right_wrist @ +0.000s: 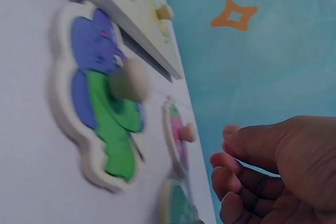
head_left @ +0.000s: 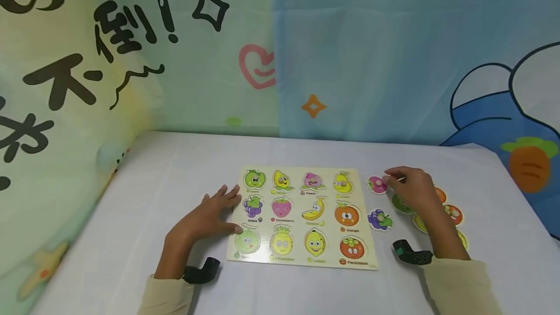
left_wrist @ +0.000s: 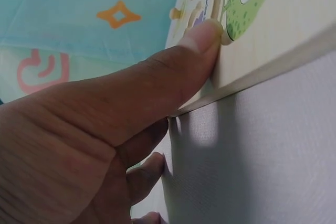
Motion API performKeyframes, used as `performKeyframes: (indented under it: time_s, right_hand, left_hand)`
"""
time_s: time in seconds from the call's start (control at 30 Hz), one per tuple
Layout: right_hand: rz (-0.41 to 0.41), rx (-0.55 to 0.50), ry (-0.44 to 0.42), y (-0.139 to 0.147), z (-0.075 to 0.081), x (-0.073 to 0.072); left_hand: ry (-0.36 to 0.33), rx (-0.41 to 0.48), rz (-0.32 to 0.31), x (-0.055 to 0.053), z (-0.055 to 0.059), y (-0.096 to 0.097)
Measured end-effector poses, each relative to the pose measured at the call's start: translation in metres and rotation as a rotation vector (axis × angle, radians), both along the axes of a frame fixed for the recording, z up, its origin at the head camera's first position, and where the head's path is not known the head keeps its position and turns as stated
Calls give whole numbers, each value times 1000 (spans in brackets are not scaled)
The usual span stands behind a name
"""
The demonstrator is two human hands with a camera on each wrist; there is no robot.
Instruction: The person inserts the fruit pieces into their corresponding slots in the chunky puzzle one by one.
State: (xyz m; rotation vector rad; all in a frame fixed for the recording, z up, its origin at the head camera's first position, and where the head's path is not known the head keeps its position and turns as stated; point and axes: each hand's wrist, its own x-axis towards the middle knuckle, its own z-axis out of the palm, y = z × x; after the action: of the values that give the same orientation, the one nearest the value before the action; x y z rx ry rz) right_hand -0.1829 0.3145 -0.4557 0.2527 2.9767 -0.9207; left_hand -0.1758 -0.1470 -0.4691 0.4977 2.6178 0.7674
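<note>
A wooden fruit puzzle board lies flat on the white table. My left hand rests at its left edge with the fingers spread; in the left wrist view the thumb presses on the board's face beside a green fruit picture. The right hand hovers over loose pieces to the right of the board, fingers loosely bent, nothing between them. Nearest its fingertips is the strawberry piece, whose wooden knob shows in the right wrist view. Below that lies the grape piece, knob up.
Other loose pieces lie around and partly under the right forearm, among them a green one, a red one and an orange one. A knobbed pear piece sits in the board. A printed curtain hangs behind the table.
</note>
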Motion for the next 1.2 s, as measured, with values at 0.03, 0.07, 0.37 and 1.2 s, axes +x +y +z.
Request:
performKeyframes:
  time_s: [0.03, 0.07, 0.37, 1.2]
  right_hand:
    - [26, -4, -8, -1, -1, -1]
    - [38, -4, -23, -3, -3, -1]
    - [97, 39, -92, -8, -4, -3]
    - [259, 72, -208, -22, 2, 46]
  left_hand:
    - [1, 5, 3, 1, 0, -1]
    - [0, 10, 8, 1, 0, -2]
    - [-12, 25, -4, 1, 2, -2]
    - [-20, 2, -1, 0, 3, -2]
